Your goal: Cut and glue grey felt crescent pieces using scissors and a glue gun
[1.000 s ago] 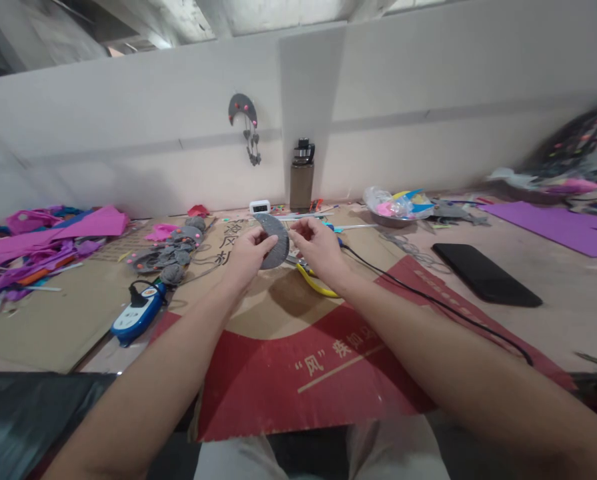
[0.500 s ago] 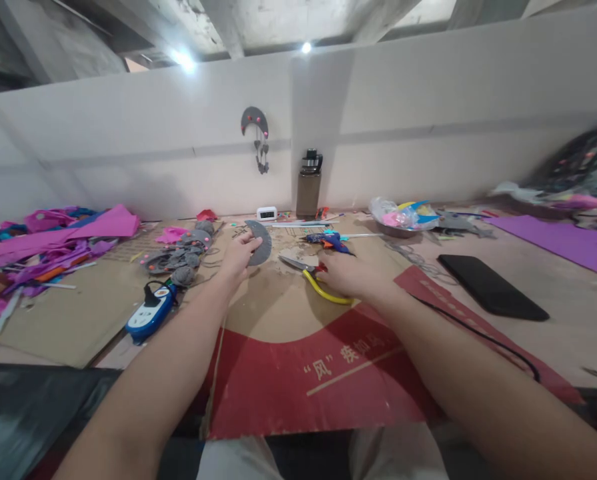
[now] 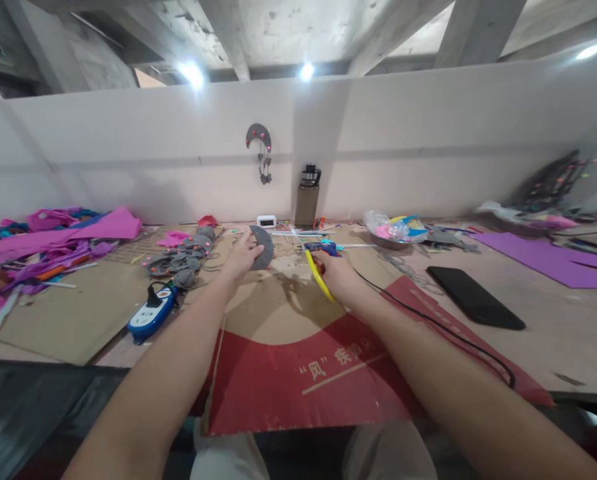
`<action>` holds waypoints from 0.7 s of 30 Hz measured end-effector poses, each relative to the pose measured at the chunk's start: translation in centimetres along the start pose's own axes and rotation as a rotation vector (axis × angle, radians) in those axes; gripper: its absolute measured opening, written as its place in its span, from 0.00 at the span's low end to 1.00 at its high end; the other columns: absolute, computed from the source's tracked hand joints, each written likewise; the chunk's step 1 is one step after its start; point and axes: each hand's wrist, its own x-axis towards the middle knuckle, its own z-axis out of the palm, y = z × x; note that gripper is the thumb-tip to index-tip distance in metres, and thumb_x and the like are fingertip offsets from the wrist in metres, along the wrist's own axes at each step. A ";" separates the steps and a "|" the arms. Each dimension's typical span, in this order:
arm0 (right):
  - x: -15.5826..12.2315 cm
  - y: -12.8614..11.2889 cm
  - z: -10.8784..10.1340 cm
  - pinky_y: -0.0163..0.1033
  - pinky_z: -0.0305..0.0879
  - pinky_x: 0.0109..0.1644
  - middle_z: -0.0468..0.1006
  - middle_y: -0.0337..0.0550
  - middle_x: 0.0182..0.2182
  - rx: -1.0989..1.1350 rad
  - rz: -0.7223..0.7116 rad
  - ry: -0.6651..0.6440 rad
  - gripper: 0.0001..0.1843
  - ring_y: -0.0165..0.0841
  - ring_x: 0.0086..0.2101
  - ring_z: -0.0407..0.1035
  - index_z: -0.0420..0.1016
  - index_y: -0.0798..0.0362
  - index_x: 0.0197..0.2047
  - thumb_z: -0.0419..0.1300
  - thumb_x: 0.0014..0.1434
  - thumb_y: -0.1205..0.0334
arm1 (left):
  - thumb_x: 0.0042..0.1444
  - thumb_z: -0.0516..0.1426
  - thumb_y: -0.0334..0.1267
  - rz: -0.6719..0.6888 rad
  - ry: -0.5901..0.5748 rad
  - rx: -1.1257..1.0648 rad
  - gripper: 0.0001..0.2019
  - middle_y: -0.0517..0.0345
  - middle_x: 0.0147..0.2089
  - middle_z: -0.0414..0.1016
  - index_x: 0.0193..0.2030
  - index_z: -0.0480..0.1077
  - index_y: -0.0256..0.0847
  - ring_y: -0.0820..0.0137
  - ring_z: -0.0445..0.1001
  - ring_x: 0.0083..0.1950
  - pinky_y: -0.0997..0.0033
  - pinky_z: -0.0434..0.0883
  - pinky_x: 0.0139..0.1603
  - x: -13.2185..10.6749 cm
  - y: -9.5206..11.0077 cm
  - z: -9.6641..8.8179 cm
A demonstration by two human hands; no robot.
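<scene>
My left hand [image 3: 242, 257] pinches a grey crescent-shaped felt piece [image 3: 263, 247] and holds it upright above the cardboard sheet [image 3: 278, 313]. My right hand [image 3: 339, 272] is closed round the yellow handles of a pair of scissors [image 3: 314, 267], lifted off the cardboard with the blades pointing up and to the left, a short way from the felt piece. A blue glue gun [image 3: 323, 248] lies just behind the right hand, its black cord [image 3: 428, 320] trailing along my right forearm.
Grey felt pieces [image 3: 178, 257] and a blue-white power strip [image 3: 151, 315] lie to the left, pink and purple felt scraps [image 3: 53, 240] further left. A brown bottle [image 3: 307, 197] and small white clock [image 3: 267, 221] stand by the wall. A black phone [image 3: 473, 305] and a purple sheet [image 3: 543, 257] lie to the right.
My right hand left the felt piece, went down to the scissors on the cardboard and has lifted them. My left hand kept the felt piece, shifted slightly left.
</scene>
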 end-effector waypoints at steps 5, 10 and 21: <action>0.7 0.2 -0.2 0.36 0.70 0.36 0.76 0.40 0.31 0.844 -0.031 0.180 0.23 0.31 0.30 0.73 0.63 0.52 0.53 0.57 0.56 0.55 | 0.42 0.65 0.38 -0.084 -0.259 0.069 0.21 0.54 0.30 0.78 0.46 0.71 0.44 0.64 0.78 0.28 0.68 0.73 0.28 -1.0 0.3 1.3; 1.0 0.4 -0.8 0.34 0.69 0.37 0.76 0.39 0.33 1.230 -0.121 0.131 0.25 0.29 0.31 0.71 0.67 0.50 0.49 0.65 0.49 0.53 | 0.41 0.65 0.34 -0.137 -0.575 0.262 0.15 0.51 0.32 0.79 0.39 0.77 0.41 0.65 0.77 0.30 0.71 0.70 0.29 -2.6 0.9 3.5; 0.0 -0.7 -1.7 0.33 0.65 0.37 0.73 0.34 0.29 1.132 -0.146 0.018 0.28 0.28 0.30 0.67 0.69 0.52 0.47 0.69 0.42 0.55 | 0.39 0.63 0.34 -0.120 -0.582 0.412 0.11 0.54 0.29 0.79 0.34 0.78 0.43 0.66 0.76 0.28 0.71 0.70 0.28 -3.5 1.9 4.3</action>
